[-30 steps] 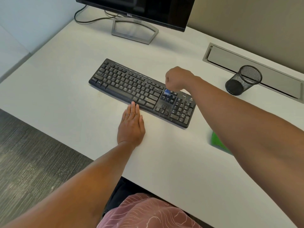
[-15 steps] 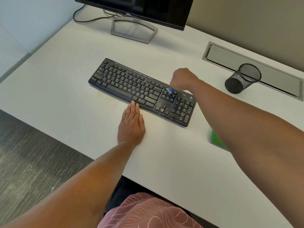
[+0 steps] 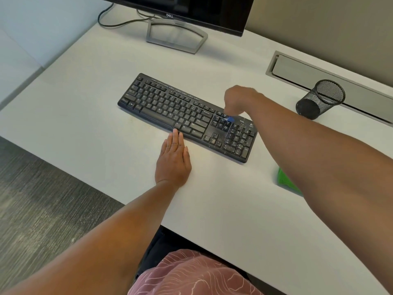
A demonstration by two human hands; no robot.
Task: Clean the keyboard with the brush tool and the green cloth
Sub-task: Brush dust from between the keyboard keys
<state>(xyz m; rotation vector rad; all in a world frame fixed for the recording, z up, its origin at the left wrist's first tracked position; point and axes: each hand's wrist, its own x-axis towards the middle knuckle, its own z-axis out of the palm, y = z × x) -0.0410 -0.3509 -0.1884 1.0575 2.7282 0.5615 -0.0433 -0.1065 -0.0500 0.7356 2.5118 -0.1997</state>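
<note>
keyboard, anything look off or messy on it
Yes. Pale specks of debris are scattered over the number pad at the right end of the keyboard, beside where the right hand works the blue brush tool. The keys further left look clean.

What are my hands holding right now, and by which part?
The right hand grips the brush by its upper end, hidden in the fist; only the blue tip shows, on the keyboard. The left hand lies flat on the desk, holding nothing.
</note>
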